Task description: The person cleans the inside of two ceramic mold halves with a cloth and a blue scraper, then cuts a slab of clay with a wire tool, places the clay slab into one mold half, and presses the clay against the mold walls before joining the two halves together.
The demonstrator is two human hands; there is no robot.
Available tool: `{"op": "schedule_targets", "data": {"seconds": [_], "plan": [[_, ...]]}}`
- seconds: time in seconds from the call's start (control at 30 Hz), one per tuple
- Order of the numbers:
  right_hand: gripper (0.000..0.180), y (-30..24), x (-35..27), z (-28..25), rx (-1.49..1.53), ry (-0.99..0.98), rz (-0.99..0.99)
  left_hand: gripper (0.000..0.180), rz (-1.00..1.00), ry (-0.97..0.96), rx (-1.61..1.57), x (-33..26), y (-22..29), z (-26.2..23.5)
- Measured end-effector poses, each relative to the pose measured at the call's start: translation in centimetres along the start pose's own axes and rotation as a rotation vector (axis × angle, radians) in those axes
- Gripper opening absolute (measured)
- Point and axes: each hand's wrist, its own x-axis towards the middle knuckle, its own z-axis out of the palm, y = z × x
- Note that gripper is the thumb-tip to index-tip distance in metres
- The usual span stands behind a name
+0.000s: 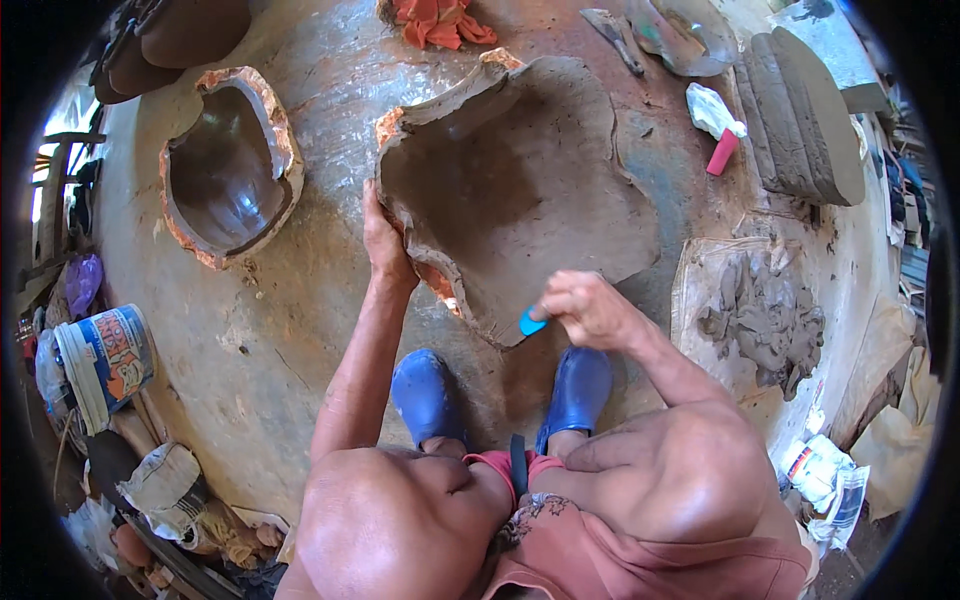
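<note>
A large mold lined with wet grey clay (590,190) lies on the floor in front of me, its orange, crusted rim showing at the left side and top. My left hand (388,235) is against the mold's left outer side, thumb and fingers partly hidden by the wall. With my right hand (583,308) I hold a small flat blue scraper (533,321), fingers closed round it. The scraper is at the near edge of the clay lining, close to its lowest corner.
Left stands a smaller mold with a dark, shiny hollow (283,150). At right are stacked clay slabs (815,115), clay scraps on a cloth (765,320), a pink-red cylinder (722,153) and a white plastic bag (712,110). A knife (615,42) lies far right; a bucket (105,362) stands left.
</note>
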Motion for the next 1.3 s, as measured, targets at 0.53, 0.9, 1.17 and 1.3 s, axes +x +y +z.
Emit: {"op": "schedule_targets", "data": {"seconds": [0.53, 0.9, 1.17, 1.3], "plan": [[0.020, 7.1, 15.5, 3.3, -0.514, 0.506, -0.079, 0.057, 0.026, 0.086, 0.080, -0.3, 0.0, 0.2], [0.025, -1.7, 0.8, -1.0, -0.430, -0.131, 0.117, 0.059, 0.032, -0.057, -0.075, 1.0, -0.8, -0.7], [0.029, 4.2, 14.0, -4.7, -0.774, 0.478, -0.162, 0.057, 0.041, -0.082, -0.017, 1.1, 0.2, 2.1], [0.029, 9.6, 14.9, -3.0, -0.820, 0.452, -0.161, 0.055, 0.101, -0.058, 0.146, 1.8, -0.6, 3.3]]}}
